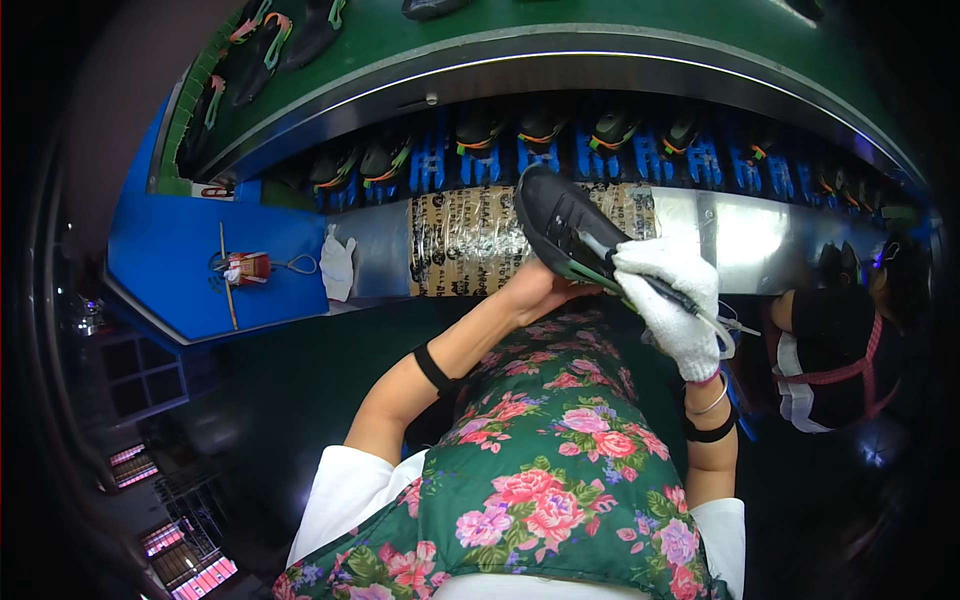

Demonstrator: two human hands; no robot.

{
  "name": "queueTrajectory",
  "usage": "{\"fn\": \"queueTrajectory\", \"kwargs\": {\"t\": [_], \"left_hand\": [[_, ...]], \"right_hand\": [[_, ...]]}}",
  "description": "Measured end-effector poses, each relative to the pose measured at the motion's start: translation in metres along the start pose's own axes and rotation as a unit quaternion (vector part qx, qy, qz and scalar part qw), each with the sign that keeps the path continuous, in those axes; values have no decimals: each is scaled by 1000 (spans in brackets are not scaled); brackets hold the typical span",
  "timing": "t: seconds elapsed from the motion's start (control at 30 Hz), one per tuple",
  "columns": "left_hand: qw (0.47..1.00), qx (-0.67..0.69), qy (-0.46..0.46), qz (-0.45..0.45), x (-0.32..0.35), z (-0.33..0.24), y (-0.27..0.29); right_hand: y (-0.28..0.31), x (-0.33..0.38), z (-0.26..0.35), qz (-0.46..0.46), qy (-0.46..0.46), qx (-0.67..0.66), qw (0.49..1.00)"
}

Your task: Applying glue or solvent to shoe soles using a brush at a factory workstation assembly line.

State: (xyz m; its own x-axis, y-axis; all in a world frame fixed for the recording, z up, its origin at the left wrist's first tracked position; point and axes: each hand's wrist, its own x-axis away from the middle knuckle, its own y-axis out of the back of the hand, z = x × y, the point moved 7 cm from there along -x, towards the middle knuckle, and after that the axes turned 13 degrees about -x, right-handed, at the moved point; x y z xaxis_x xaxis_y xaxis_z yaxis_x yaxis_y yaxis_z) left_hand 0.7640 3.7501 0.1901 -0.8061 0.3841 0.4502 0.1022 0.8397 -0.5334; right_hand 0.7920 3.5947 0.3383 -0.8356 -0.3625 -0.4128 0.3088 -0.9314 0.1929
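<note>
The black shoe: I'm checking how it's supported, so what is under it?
The bare left hand cups the black shoe from below, above a floral apron. The palm is hidden.

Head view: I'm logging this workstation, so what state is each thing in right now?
Shoe: black, lifted off the bench, sole edge turned toward the person.
Left hand: bare, holding the shoe from below.
Right hand: in a white glove, closed on a thin tool.
Thin tool: tip against the shoe.
White cloth: crumpled on the bench.
Shoes on the green belt: lying flat.

Black shoe (560,225), white glove (675,300), floral green apron (560,470)
</note>
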Motion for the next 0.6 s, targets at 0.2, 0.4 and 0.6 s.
{"fn": "queueTrajectory", "kwargs": {"t": [0.2, 0.4, 0.6], "left_hand": [[983, 166, 14, 73, 15, 4, 3], [909, 393, -10, 139, 25, -31, -28], [938, 291, -79, 170, 20, -23, -47]], "right_hand": [[-3, 18, 18, -19, 9, 25, 999], [4, 25, 30, -98, 52, 7, 994], [14, 18, 49, -111, 70, 42, 990]]}}
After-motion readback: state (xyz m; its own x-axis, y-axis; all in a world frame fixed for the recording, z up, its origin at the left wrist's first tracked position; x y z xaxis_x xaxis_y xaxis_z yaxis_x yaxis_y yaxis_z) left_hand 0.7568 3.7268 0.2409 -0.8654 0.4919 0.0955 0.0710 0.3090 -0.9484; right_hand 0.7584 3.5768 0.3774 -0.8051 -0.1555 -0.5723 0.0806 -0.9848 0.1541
